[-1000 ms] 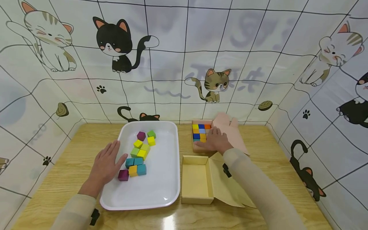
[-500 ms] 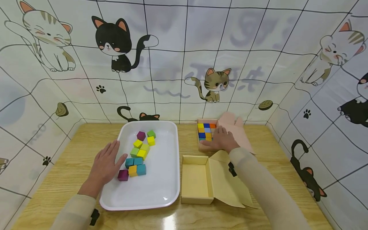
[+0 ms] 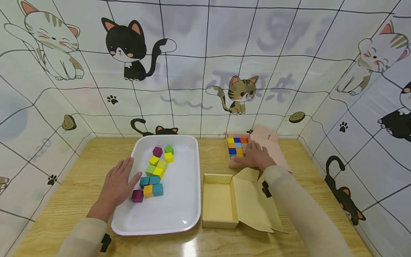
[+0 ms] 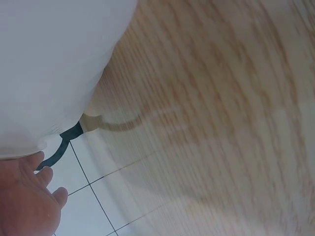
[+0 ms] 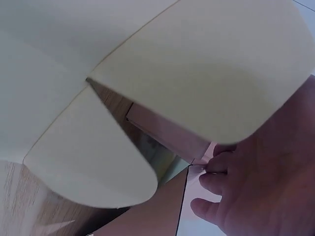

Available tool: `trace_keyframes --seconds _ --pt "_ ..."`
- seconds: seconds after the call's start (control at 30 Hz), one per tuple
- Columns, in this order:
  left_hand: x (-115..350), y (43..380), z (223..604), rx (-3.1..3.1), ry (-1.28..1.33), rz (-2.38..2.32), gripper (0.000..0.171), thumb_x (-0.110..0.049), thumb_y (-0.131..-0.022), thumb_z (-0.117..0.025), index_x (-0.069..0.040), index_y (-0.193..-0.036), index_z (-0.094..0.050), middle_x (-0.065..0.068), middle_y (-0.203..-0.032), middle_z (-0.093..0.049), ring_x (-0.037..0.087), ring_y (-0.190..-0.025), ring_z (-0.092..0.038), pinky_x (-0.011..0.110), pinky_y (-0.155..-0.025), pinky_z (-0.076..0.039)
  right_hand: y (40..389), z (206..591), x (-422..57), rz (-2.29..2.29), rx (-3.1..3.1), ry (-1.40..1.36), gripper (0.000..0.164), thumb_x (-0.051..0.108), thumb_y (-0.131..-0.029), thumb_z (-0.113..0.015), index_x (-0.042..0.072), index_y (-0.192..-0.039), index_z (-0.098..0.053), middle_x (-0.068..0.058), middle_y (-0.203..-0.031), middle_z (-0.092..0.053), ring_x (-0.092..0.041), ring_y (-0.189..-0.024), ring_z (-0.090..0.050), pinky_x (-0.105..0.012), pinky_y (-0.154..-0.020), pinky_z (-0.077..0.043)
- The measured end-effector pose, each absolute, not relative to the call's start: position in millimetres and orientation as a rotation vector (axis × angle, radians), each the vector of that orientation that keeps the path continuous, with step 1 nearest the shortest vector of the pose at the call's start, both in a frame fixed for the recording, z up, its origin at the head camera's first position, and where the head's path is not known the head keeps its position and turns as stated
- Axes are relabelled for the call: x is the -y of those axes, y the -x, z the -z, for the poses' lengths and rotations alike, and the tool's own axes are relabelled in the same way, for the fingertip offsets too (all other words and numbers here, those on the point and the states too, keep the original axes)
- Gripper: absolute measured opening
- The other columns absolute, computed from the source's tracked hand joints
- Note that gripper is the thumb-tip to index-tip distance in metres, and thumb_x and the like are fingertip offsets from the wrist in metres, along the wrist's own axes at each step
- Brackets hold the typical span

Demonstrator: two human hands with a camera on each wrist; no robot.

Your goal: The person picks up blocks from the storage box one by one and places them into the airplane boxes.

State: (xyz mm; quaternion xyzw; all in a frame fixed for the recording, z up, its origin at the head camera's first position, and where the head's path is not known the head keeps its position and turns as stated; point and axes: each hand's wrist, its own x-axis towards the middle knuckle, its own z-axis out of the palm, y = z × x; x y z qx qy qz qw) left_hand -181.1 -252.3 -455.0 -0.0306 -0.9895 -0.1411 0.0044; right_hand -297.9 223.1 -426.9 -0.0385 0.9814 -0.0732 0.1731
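Note:
My left hand [image 3: 117, 184] rests at the left rim of a white tray [image 3: 179, 219], its fingers straight. Inside the tray lie loose wooden cubes [image 3: 158, 172] in purple, green, yellow, orange and teal. At the back right, my right hand [image 3: 255, 156] lies across a small pink cardboard box [image 3: 236, 165], thumb spread to the left, fingers extended. Blue, yellow, orange and teal cubes [image 3: 237, 145] fill the visible part of that box; the hand covers the rest. The right wrist view has the hand [image 5: 266, 182] touching pink cardboard, fingertips partly hidden.
An open cream cardboard box [image 3: 219, 200] stands between tray and right forearm, its lid [image 3: 257, 207] folded out to the right under the sleeve. The pink box's lid [image 3: 273, 148] spreads right. A cat-print cloth [image 3: 192, 71] closes off the back of the wooden table [image 3: 151, 246].
The pink box with its cubes has slid to the right along the table, together with my right hand. The left hand, tray and cream box stay where they were.

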Motion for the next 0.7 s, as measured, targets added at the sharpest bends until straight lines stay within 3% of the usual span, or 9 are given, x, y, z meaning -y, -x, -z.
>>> trace_keyframes --seconds 0.2,0.43,0.7 --pt "252.3 180.9 454.4 3.089 0.106 0.446 0.078 -0.048 -0.100 -0.043 -0.004 -0.156 -0.012 0.023 -0.161 -0.017 0.046 -0.147 -0.012 0.067 -0.117 -0.012 294.0 425.7 -232.4 0.223 -2.784 0.114 0.124 0.084 -0.078 -0.045 -0.008 -0.153 -0.009 -0.030 -0.160 -0.010 -0.046 -0.147 -0.014 -0.068 -0.116 -0.011" --pt "253.2 180.2 455.8 3.082 0.113 0.454 0.078 -0.050 -0.100 -0.040 -0.004 -0.156 -0.012 0.023 -0.161 -0.017 0.046 -0.147 -0.013 0.067 -0.117 -0.011 281.0 424.2 -233.8 0.203 -2.845 0.180 0.108 0.070 -0.089 -0.046 -0.012 -0.151 -0.012 -0.032 -0.159 -0.011 -0.048 -0.147 -0.014 -0.068 -0.117 -0.011" --pt "253.5 180.3 455.6 3.088 0.104 0.443 0.079 -0.054 -0.100 -0.037 -0.005 -0.156 -0.011 0.023 -0.161 -0.016 0.046 -0.147 -0.012 0.068 -0.117 -0.011 275.4 429.7 -236.5 0.199 -2.858 0.194 0.109 0.073 -0.090 -0.040 -0.010 -0.152 -0.008 -0.032 -0.160 -0.004 -0.048 -0.149 -0.005 -0.067 -0.118 -0.004"
